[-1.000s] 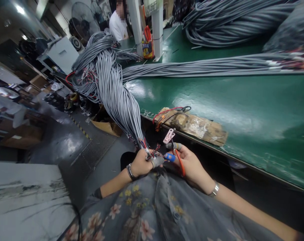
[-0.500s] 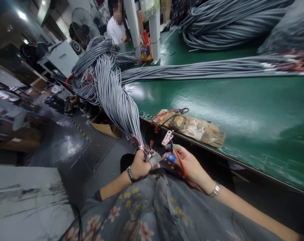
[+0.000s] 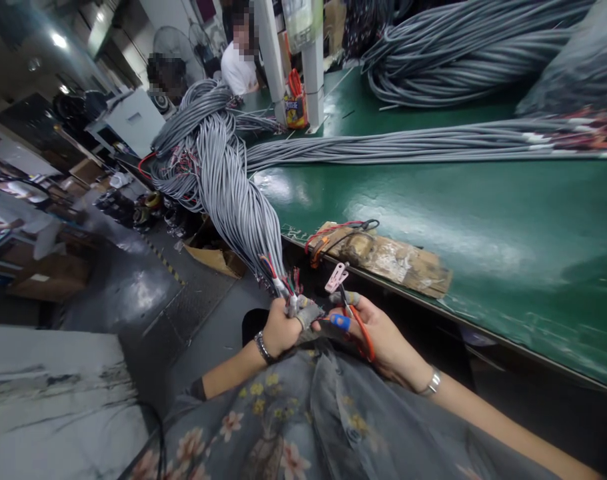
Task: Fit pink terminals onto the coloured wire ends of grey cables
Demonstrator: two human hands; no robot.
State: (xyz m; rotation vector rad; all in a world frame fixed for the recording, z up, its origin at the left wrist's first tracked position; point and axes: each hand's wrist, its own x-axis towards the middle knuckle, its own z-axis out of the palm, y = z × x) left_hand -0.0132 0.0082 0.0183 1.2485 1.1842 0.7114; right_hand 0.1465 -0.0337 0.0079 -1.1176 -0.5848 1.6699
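My left hand (image 3: 287,325) is closed around the stripped end of a grey cable, from which thin coloured wires (image 3: 321,315) stick out toward my right hand. That cable belongs to a thick bundle of grey cables (image 3: 241,207) hanging off the bench edge. Scissors with orange handles (image 3: 367,340) are gripped in my right hand (image 3: 378,330), blades pointing up and away. The right thumb and fingertip meet near the wire ends; whether they pinch a wire is too small to tell. Tape wraps some fingers on both hands. Beyond the blades is a pink clip (image 3: 336,277).
A rough wooden block (image 3: 388,259) with red and black leads lies at the edge of the green bench (image 3: 508,227). A long cable bundle (image 3: 393,145) and a large coil (image 3: 463,60) lie farther back. A person in white (image 3: 238,69) is behind the posts. A cardboard box (image 3: 214,257) stands below.
The whole view has shifted slightly, with the scene sitting a little lower and to the right. My hands have come slightly closer together at the wire ends; both keep their holds.
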